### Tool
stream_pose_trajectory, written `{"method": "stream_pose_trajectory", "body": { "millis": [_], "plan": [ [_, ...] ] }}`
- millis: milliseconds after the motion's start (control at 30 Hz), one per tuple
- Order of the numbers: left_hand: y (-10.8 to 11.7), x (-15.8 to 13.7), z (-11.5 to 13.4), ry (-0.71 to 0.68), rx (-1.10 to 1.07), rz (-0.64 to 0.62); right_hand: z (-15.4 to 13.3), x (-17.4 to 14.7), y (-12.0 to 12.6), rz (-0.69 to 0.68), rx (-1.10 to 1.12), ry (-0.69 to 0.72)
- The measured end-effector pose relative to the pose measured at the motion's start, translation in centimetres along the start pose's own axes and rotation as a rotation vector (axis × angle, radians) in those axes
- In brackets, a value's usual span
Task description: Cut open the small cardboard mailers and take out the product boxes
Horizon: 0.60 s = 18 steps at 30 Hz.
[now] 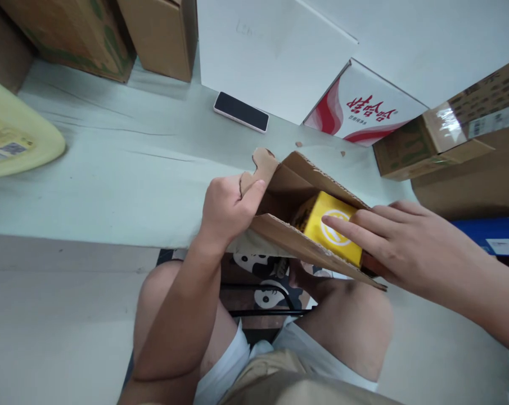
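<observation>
Since I'm working this from far off with only the head cam, I'm judging feel by eye. The yellow box (pixel 328 239) sits inside an open cardboard carton (pixel 285 236), which is tilted at the front edge of the bench (pixel 131 185), toward its right end; can't tell how much of its weight the bench takes.

My left hand (pixel 226 205) is clamped on the carton's end flap (pixel 265 163), thumb on the near face and fingers curled behind. My right hand (pixel 410 247) has its fingers lying over the yellow box's printed face, but the thumb is hidden, so can't tell if it's actually pinching.

Yellow box looks like stiff printed card, probably a bit slick, with corners that'd dent if squeezed. Weight depends on what's inside, no clue. I'd take it by two opposite sides near the exposed end rather than poke the flat face. The carton seems light and bendy, and that cut flap could tear, so a side wall feels like the safer hold imo.
</observation>
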State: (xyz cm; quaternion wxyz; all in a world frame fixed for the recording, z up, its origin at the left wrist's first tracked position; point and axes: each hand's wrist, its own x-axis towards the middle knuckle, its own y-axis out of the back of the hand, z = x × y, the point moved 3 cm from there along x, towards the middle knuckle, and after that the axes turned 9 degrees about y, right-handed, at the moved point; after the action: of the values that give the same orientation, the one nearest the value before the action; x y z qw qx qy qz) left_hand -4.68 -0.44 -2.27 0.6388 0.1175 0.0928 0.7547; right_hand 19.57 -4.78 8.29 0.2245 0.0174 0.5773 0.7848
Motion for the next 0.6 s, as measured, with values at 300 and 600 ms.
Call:
{"method": "stream_pose_trajectory", "body": {
  "millis": [300, 600],
  "plan": [
    [-0.4, 0.2, 0.0, 0.002, -0.089, -0.163, 0.6, 0.8, -2.0, -0.057, -0.025, 0.077],
    [-0.3, 0.3, -0.1, 0.048, -0.088, 0.030, 3.2, 1.5, 2.1, -0.062, -0.087, 0.066]
  ]
}}
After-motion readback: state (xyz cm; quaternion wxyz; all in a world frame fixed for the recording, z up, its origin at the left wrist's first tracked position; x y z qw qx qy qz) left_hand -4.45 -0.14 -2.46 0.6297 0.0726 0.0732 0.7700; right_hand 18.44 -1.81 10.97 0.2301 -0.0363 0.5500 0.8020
